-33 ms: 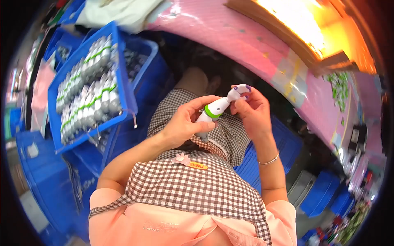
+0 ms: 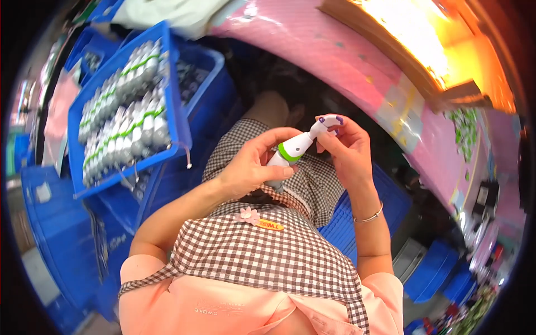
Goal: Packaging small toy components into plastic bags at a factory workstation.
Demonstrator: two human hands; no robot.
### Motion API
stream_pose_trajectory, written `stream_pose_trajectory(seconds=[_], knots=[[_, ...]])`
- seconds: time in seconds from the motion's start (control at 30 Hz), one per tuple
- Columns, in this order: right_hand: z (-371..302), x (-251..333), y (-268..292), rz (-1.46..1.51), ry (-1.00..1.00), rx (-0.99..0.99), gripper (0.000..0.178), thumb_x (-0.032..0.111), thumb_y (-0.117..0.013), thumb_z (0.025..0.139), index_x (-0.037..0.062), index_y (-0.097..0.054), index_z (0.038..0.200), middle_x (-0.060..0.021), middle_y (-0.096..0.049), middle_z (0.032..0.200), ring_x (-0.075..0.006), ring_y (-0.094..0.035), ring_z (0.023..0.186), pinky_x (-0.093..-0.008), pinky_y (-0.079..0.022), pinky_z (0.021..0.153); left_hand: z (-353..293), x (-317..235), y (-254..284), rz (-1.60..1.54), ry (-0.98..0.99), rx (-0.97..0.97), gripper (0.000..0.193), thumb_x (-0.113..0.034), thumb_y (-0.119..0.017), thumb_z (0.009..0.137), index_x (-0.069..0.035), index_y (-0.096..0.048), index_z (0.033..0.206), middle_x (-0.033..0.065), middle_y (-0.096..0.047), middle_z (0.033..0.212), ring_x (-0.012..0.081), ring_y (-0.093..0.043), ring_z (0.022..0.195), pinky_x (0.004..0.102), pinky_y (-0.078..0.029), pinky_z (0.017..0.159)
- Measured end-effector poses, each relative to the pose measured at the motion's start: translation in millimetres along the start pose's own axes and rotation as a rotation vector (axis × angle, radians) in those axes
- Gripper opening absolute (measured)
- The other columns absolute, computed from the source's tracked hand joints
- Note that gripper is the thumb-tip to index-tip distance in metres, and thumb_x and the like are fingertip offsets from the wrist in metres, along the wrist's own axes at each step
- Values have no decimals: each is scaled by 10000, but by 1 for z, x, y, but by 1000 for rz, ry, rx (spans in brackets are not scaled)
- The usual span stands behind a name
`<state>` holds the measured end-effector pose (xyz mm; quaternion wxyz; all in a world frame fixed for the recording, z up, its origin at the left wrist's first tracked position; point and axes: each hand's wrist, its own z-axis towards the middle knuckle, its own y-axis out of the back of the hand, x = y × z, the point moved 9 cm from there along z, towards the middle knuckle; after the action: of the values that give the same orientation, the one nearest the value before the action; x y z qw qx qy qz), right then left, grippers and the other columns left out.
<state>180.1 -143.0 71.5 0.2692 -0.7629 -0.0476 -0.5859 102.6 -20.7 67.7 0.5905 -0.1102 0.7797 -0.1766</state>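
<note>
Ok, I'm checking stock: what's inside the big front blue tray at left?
The blue tray holds two rows of green-ringed, grey-and-white pieces. Whatever lies beneath them is covered, so I can't see it.

1. The toy arm [image 2: 300, 144] is a slim plastic piece, mostly white, with a bright green band [image 2: 288, 153] around its middle and a grey section [image 2: 275, 183] at its near end.
2. A small dark round spot marks the white part just beyond the band.
3. Its far end narrows, then widens into a white hand-like tip [image 2: 328, 121] with purple patches.
4. It slants from near left to far right, its middle gripped by the left hand [image 2: 245, 164], its tip by the right hand's [image 2: 352, 148] fingers.
</note>
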Motion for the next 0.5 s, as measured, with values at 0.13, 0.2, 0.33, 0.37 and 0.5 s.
stream_pose_trajectory(seconds=[0.13, 0.2, 0.33, 0.37, 0.5], knots=[[17, 11, -51, -145, 31, 118, 177, 2, -652, 781, -11, -637, 958, -40, -635, 829, -85, -550, 674, -205, -441, 615, -10, -36, 24, 417, -130, -192, 258, -93, -583, 880, -3, -538, 1118, 12, -573, 907, 83, -556, 809, 219, -469, 717], [29, 1, -68, -58, -39, 260, 184, 10, -669, 770, -7, -638, 950, -42, -635, 824, -85, -549, 674, -209, -440, 614, -12, -27, 38, 298, 37, -190, 277, -236, -532, 939, -8, -552, 1095, -7, -557, 816, 40, -510, 682, 190, -434, 605], [48, -13, -109, 81, -172, 795, 366, 93, -758, 714, -27, -623, 1032, -112, -628, 991, -154, -586, 864, -271, -471, 751, -40, -20, 38, -284, 260, -15, 269, -283, -536, 936, -50, -584, 1061, 11, -576, 818, 71, -527, 615, 208, -423, 557], [39, -11, -126, 61, -198, 962, 468, 146, -784, 707, -35, -601, 1098, -136, -615, 1062, -181, -587, 939, -299, -477, 812, -48, -26, 37, -277, 240, -41, 269, -283, -536, 936, -50, -584, 1061, 11, -576, 818, 71, -527, 615, 208, -423, 557], [21, -12, -130, -283, -696, 893, 617, 246, -818, 695, -36, -531, 1162, -93, -619, 1009, -156, -611, 892, -286, -514, 775, -65, -108, 41, 1171, -379, -322, 205, -217, -604, 841, -80, -620, 993, 112, -621, 857, 278, -619, 705, 393, -484, 615]])
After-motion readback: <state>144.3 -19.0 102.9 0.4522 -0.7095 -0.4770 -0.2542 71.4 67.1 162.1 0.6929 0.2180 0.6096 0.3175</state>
